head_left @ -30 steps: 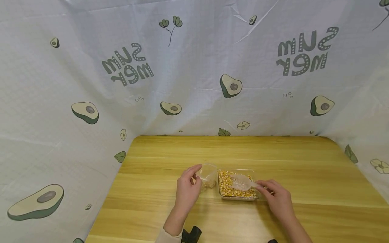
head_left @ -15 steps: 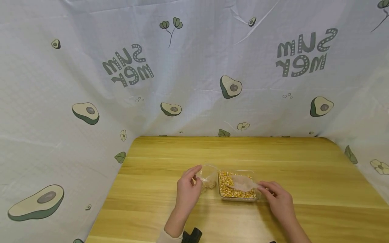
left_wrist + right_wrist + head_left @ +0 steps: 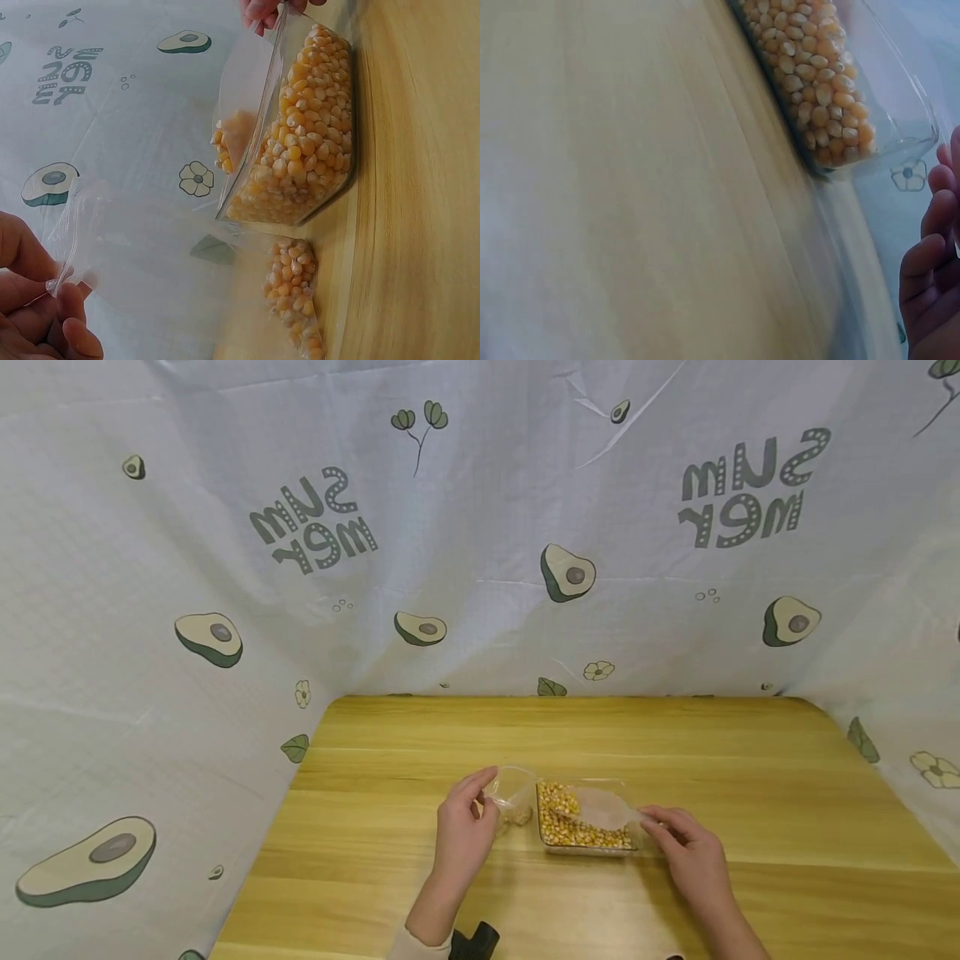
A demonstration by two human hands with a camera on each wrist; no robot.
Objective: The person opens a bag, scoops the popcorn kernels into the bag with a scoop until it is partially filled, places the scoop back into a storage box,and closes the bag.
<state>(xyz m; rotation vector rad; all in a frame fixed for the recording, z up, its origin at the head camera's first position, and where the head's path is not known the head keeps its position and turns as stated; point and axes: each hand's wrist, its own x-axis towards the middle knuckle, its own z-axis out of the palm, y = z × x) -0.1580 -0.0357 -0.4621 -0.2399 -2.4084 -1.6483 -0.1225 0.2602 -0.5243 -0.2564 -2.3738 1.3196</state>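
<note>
My left hand (image 3: 467,827) pinches the rim of a clear plastic bag (image 3: 150,255), which stands on the table with some corn kernels (image 3: 289,285) at its bottom. Just right of the bag is a clear rectangular container (image 3: 592,852) full of yellow corn kernels (image 3: 319,112). By its handle, my right hand (image 3: 686,852) holds a translucent whitish scoop (image 3: 602,808) over the container. Kernels lie at the scoop's front end, as the left wrist view shows. In the right wrist view the right hand's fingers (image 3: 937,217) are at the edge, and the scoop is mostly out of sight.
The wooden table (image 3: 375,860) extends around the container and bag. A pale curtain (image 3: 480,527) printed with avocados and lettering hangs behind and along the sides. A black device (image 3: 474,941) sits at the left wrist.
Held by the right hand, the scoop has shifted slightly right over the container, and kernels now show at its front end. My left hand and the bag have stayed nearly still.
</note>
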